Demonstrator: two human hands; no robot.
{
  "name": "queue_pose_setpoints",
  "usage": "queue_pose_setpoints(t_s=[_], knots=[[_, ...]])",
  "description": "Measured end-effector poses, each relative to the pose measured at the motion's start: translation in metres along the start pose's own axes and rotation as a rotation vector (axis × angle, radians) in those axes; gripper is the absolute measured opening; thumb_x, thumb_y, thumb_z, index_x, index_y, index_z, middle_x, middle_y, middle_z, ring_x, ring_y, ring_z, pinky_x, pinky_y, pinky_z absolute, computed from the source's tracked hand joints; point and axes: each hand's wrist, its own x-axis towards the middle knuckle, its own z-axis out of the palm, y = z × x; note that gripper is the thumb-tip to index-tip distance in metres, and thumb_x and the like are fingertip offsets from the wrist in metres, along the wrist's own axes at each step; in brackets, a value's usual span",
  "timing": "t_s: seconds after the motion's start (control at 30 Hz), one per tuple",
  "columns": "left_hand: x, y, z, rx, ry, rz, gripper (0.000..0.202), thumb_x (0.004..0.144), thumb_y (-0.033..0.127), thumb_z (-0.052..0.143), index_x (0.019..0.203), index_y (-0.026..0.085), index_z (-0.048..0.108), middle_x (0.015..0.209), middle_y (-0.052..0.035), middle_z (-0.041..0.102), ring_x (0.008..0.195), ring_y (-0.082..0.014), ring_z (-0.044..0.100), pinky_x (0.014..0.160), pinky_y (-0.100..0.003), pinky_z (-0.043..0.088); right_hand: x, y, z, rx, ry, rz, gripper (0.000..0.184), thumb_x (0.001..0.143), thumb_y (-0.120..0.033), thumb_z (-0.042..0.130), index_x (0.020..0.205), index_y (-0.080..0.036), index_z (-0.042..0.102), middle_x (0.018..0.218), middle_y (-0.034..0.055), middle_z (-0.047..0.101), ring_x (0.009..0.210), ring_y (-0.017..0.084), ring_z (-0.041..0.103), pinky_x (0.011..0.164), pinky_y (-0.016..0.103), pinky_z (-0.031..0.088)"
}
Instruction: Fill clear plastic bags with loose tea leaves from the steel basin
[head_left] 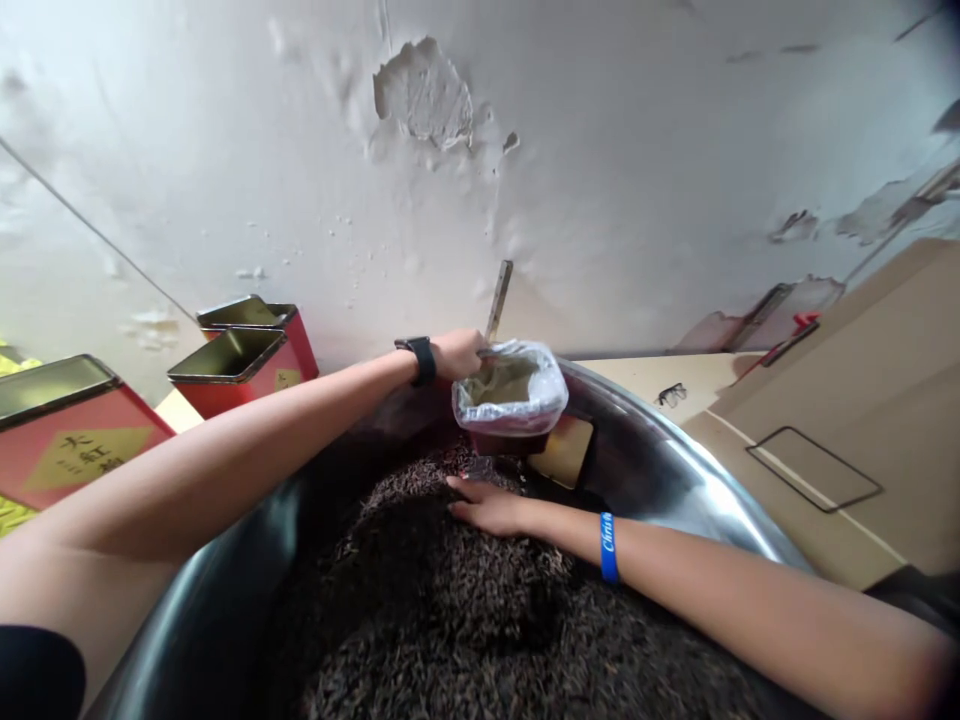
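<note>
Dark loose tea leaves (pixel 420 610) heap in a steel basin (pixel 645 450); the open right hand (pixel 487 507) rests flat on them, while the closed left hand (pixel 456 355) grips the edge of a plastic-lined tub (pixel 510 400) on the basin's far rim.

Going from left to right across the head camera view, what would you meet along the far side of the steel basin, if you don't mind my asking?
A red tin with a yellow label → an open red tin → the left hand → a plastic-lined tub → a cardboard box
</note>
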Motion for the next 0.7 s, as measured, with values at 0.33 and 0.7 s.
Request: queue_pose_setpoints(t_s=[0.33, 0.7], knots=[[-0.003, 0.007, 0.031, 0.005, -0.165, 0.192, 0.020, 0.075, 0.017, 0.043, 0.075, 0.015, 0.063, 0.073, -0.0030, 0.065, 0.060, -0.0143, 0.053, 0.053, -0.023, 0.035, -0.052, -0.088, -0.057, -0.468, -0.010, -0.275, 0.038, 0.086, -0.044, 0.040, 0.098, -0.016, 0.062, 0.091, 0.0097, 0.066, 0.083, 0.023, 0.062, 0.072, 0.034, 0.046], [0.009, -0.022, 0.030, 0.223, -0.003, 0.036, 0.044, 0.078, 0.055, 0.047, 0.106, 0.027, 0.064, 0.146, -0.0012, 0.024, 0.131, -0.0369, 0.016, 0.102, -0.062, 0.007, -0.055, -0.065, -0.022, -0.690, -0.020, -0.381, 0.035, 0.086, -0.047, 0.045, 0.094, -0.016, 0.058, 0.079, 0.0073, 0.066, 0.063, 0.022, 0.063, 0.052, 0.030, 0.043]])
